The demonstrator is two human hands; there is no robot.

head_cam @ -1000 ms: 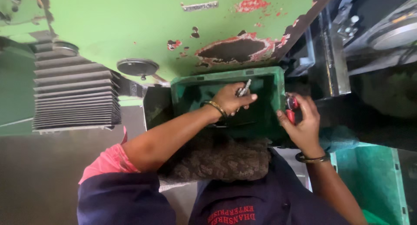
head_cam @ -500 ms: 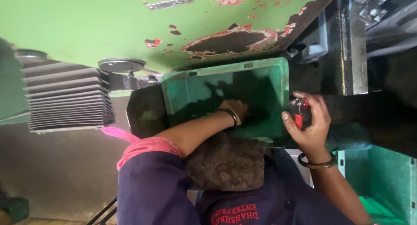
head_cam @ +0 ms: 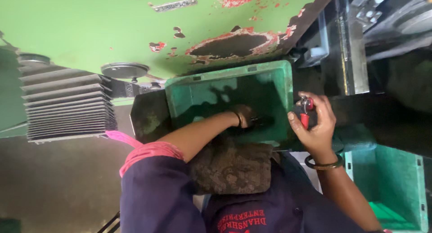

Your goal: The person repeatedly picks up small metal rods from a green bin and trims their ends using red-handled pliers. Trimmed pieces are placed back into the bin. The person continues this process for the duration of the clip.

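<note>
My left hand (head_cam: 246, 116) reaches down into a green plastic crate (head_cam: 225, 78) in front of me. Its fingers are lost in the crate's dark bottom, so I cannot tell what they hold. A bangle sits on that wrist. My right hand (head_cam: 318, 129) hovers just past the crate's right rim, closed around a small red-handled metal tool (head_cam: 306, 110) held upright. That wrist also wears a bangle. A dirty brown cloth (head_cam: 231, 167) lies on my lap below the crate.
A big green machine body (head_cam: 112, 26) with chipped paint and rust patches looms above the crate. Grey ribbed bellows (head_cam: 67, 104) stand at the left. A second green crate (head_cam: 396, 188) sits at the lower right. Dark metal machine parts (head_cam: 355, 44) fill the upper right.
My left hand, which held a small metal piece above the crate, has gone down into the crate. My right hand has stayed beside the rim with the red tool.
</note>
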